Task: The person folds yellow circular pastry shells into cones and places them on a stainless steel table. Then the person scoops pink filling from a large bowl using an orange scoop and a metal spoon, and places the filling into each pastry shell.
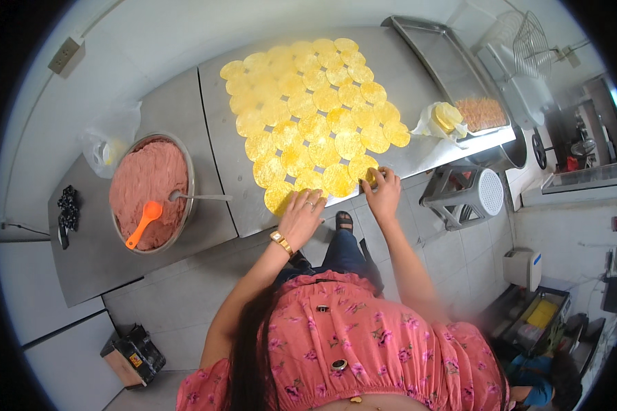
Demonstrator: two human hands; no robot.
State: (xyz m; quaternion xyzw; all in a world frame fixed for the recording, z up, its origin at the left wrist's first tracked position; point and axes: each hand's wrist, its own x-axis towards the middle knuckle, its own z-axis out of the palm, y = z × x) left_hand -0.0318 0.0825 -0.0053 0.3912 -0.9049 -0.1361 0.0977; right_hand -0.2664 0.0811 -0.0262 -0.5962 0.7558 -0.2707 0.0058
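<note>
Many thin round yellow tortillas [313, 127] lie in close rows on a steel table [216, 192]. My left hand [300, 218], with a ring and a gold watch at its wrist, rests its outstretched fingers on the near edge of the rows, partly covering a tortilla. At the near right, my right hand [382, 188] has thumb and fingers bent together at the edge of a tortilla [362, 167]. Left of the rows stands a large steel bowl [191, 179] of pink ground meat paste [149, 185]. An orange scoop [144, 225] and a metal spoon [202, 197] rest in it.
A small stack of tortillas [448, 116] sits in a plastic bag at the table's right, beside a tray [452, 65] and orange-brown food pieces [482, 114]. A grey stool [466, 192] stands at right. Another clear bag [110, 140] lies behind the bowl. A person crouches or bends at lower right.
</note>
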